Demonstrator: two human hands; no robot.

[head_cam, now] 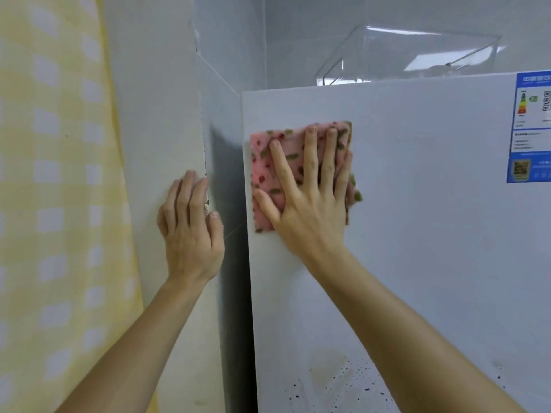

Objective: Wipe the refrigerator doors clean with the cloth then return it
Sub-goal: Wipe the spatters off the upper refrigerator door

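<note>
Flat on the door: cloth pressed high up near the left edge

Seen from the head camera, the right hand (310, 210) lies with fingers straight and spread wide on the pink patterned cloth (265, 162). It pins the folded cloth against the upper part of the refrigerator door (417, 234), just beside the door's left edge. A flat, spread palm probably serves to put even pressure across the whole cloth, so it wipes instead of bunching.

The left hand (190, 234) holds nothing. Its fingers rest nearly straight on the corner of the pale wall (167, 144), with the thumb at the edge, most likely as a brace while the other arm reaches up.

The door is smooth, glossy and white, so the cloth should slide easily. Dark specks and a brownish smear (343, 383) show low on the door, well below the cloth, so by my judgement the wiping is far from done and the cloth's return lies ahead. A blue label (530, 126) sits at the door's upper right.

A clear plastic box (402, 55) stands on top of the refrigerator, grey tiles (226, 84) line the recess behind it, and a yellow checked curtain (53, 174) hangs at the far left.
</note>
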